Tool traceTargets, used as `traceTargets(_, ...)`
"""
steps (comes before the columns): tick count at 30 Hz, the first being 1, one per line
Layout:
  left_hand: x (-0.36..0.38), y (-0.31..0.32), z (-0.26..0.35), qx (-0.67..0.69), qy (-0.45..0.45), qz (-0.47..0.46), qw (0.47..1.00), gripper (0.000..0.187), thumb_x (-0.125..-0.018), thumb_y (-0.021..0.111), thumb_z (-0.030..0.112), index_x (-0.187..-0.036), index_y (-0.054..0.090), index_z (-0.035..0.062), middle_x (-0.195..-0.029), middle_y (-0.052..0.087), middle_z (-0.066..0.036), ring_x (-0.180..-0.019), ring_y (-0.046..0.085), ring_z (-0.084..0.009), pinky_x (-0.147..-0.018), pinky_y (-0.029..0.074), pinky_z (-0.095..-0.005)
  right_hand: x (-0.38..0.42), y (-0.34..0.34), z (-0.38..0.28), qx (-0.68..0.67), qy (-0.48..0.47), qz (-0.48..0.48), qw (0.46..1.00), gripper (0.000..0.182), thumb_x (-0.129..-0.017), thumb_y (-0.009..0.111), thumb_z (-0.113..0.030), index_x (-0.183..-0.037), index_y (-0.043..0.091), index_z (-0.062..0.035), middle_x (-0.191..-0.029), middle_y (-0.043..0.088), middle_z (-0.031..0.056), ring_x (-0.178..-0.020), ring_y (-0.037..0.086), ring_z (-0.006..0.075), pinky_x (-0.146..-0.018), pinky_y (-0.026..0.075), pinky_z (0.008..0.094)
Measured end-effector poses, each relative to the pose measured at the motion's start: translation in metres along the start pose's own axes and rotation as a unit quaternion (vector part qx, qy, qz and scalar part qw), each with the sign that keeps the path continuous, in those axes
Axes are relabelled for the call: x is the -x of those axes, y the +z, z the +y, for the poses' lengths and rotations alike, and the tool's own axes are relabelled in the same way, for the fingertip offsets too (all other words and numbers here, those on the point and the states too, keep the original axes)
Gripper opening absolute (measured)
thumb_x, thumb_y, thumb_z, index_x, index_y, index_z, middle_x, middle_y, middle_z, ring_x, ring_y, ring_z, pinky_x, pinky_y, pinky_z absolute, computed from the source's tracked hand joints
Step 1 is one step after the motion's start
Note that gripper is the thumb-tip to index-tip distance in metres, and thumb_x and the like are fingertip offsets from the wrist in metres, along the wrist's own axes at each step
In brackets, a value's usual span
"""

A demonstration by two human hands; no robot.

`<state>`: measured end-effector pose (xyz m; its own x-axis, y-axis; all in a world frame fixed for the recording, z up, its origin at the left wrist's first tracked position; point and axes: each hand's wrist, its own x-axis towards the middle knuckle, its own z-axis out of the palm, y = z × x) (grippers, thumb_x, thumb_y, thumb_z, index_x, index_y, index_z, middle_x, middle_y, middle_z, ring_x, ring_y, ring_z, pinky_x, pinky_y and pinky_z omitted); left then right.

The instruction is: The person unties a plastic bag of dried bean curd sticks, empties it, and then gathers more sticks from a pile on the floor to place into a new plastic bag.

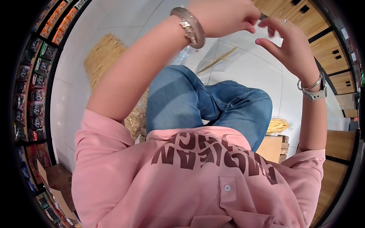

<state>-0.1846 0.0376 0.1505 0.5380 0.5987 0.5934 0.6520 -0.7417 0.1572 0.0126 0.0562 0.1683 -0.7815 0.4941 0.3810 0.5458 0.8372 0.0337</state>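
My left hand (224, 17), with a wide bangle (194, 28) at the wrist, reaches across the top of the view. Its fingers are bent together toward the thumb, and anything between them is too small to make out. Close to its right is my right hand (291, 45), thumb and fingers apart, with nothing visible in its grasp. A watch (319, 89) and a thin bracelet circle that wrist. Below the hands, a clear plastic sheet or bag (216, 62) with a few thin straw-coloured strands (218, 60) lies on the floor.
A large bundle of straw-coloured strands (102, 55) is left of my legs, with more in clear wrapping (135, 119) beside my hip. A smaller bundle (278, 125) lies right, near a wooden board (268, 148). Stocked shelves (36, 95) stand left, wooden cabinets (330, 53) right.
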Motion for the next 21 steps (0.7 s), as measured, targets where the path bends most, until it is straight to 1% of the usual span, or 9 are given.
traceTargets(4, -0.010, -0.004, 0.018, -0.054, 0.038, -0.051, 0.997, 0.012, -0.071, 0.061, 0.022, -0.071, 0.060, 0.0104, -0.072, 0.057, -0.006, -0.073, 0.057, -0.0243, -0.063, 0.045, -0.0353, 0.003, -0.004, -0.008, 0.077, 0.001, -0.042, 0.996, 0.021, -0.069, 0.068, -0.027, -0.076, 0.062, -0.0082, -0.062, 0.056, 0.0069, -0.062, 0.053, 0.0229, -0.054, 0.042, 0.0335)
traceTargets(7, -0.010, 0.009, 0.016, -0.045, 0.069, 0.011, 0.997, 0.014, -0.070, 0.062, 0.021, -0.078, 0.060, 0.0098, -0.077, 0.057, -0.006, -0.075, 0.058, -0.0239, -0.063, 0.045, -0.0356, 0.005, -0.004, -0.006, 0.069, 0.017, -0.065, 0.995, 0.018, -0.071, 0.066, -0.024, -0.072, 0.062, -0.0062, -0.058, 0.054, 0.0094, -0.058, 0.052, 0.0246, -0.053, 0.041, 0.0336)
traceTargets(10, -0.002, 0.023, 0.013, 0.036, 0.008, 0.130, 0.991, 0.032, -0.067, 0.067, 0.018, -0.094, 0.054, 0.0056, -0.089, 0.057, -0.010, -0.081, 0.058, -0.0269, -0.068, 0.046, -0.0330, 0.011, -0.013, 0.011, -0.008, 0.086, -0.111, 0.990, 0.017, -0.076, 0.061, -0.020, -0.073, 0.061, -0.0029, -0.057, 0.052, 0.0140, -0.052, 0.050, 0.0271, -0.051, 0.040, 0.0324)
traceTargets(11, 0.006, 0.028, 0.006, 0.071, -0.031, 0.115, 0.990, 0.036, -0.069, 0.067, 0.019, -0.099, 0.052, 0.0053, -0.092, 0.057, -0.010, -0.083, 0.057, -0.0256, -0.070, 0.046, -0.0324, 0.019, -0.016, 0.019, -0.037, 0.080, -0.082, 0.993, 0.015, -0.080, 0.058, -0.016, -0.076, 0.061, -0.0022, -0.062, 0.057, 0.0113, -0.053, 0.053, 0.0201, -0.052, 0.042, 0.0274)
traceTargets(13, 0.022, 0.039, -0.009, 0.138, -0.113, 0.090, 0.980, 0.043, -0.072, 0.066, 0.022, -0.107, 0.048, 0.0045, -0.098, 0.056, -0.012, -0.086, 0.055, -0.0230, -0.076, 0.044, -0.0313, 0.037, -0.036, 0.029, -0.100, 0.182, -0.027, 0.978, 0.016, -0.085, 0.054, -0.014, -0.079, 0.061, -0.0009, -0.069, 0.061, 0.0065, -0.059, 0.055, 0.0112, -0.056, 0.044, 0.0219)
traceTargets(14, 0.036, 0.051, -0.024, 0.165, -0.157, 0.034, 0.973, 0.058, -0.074, 0.067, 0.028, -0.122, 0.042, 0.0070, -0.112, 0.052, -0.012, -0.098, 0.051, -0.0230, -0.085, 0.042, -0.0332, 0.051, -0.051, 0.038, -0.162, 0.205, 0.008, 0.965, 0.017, -0.087, 0.052, -0.014, -0.082, 0.060, 0.0001, -0.072, 0.061, 0.0050, -0.062, 0.055, 0.0090, -0.057, 0.044, 0.0206)
traceTargets(15, 0.053, 0.061, -0.036, 0.182, -0.164, 0.014, 0.969, 0.060, -0.074, 0.066, 0.027, -0.124, 0.039, 0.0082, -0.114, 0.051, -0.012, -0.101, 0.050, -0.0234, -0.087, 0.041, -0.0336, 0.068, -0.066, 0.050, -0.221, 0.227, 0.044, 0.948, 0.018, -0.088, 0.051, -0.014, -0.085, 0.060, 0.0012, -0.075, 0.061, 0.0035, -0.066, 0.055, 0.0067, -0.058, 0.044, 0.0193)
traceTargets(19, 0.122, 0.101, -0.077, 0.215, -0.239, -0.134, 0.937, 0.063, -0.074, 0.065, 0.033, -0.125, 0.038, 0.0084, -0.117, 0.050, -0.014, -0.110, 0.047, -0.0243, -0.093, 0.038, -0.0343, 0.108, -0.036, 0.062, -0.291, 0.240, 0.044, 0.925, 0.019, -0.088, 0.051, -0.015, -0.090, 0.061, 0.0011, -0.078, 0.062, 0.0078, -0.068, 0.058, 0.0112, -0.061, 0.047, 0.0216)
traceTargets(21, 0.143, 0.117, -0.091, 0.215, -0.264, -0.180, 0.923, 0.063, -0.073, 0.066, 0.030, -0.126, 0.038, 0.0104, -0.117, 0.050, -0.014, -0.110, 0.047, -0.0251, -0.093, 0.038, -0.0345, 0.123, -0.050, 0.071, -0.288, 0.234, 0.210, 0.904, 0.019, -0.088, 0.051, -0.015, -0.092, 0.061, 0.0012, -0.078, 0.063, 0.0083, -0.065, 0.057, 0.0118, -0.062, 0.047, 0.0223)
